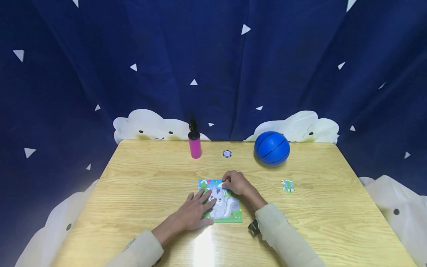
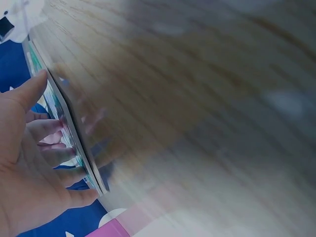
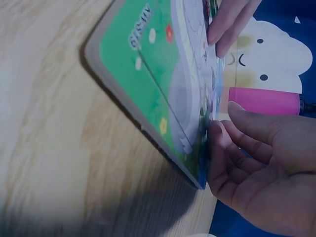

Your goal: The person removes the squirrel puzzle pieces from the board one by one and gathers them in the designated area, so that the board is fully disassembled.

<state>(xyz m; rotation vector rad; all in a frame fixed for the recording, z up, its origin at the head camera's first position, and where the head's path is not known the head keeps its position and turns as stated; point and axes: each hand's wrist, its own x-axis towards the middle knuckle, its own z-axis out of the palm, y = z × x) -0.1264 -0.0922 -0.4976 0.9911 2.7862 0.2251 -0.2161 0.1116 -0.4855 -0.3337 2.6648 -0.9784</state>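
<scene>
Puzzle [image 1: 222, 210] under left hand [image 1: 194, 214], right hand [image 1: 237, 183]

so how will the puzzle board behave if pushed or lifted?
Probably stiff: the puzzle board shows a thick edge in the right wrist view. Likely to slide rather than tip when pushed, as it lies flat on the table. Tilted, it may shed pieces: some jigsaw pieces lie loose to its right.

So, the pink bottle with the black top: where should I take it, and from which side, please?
Probably best: wrap the left hand around the middle of the pink bottle, coming from the near left. Its straight, upright shape looks easy to encircle, while the black top narrows to a tip; the curtain hangs behind, and a chip lies to its right.
</scene>
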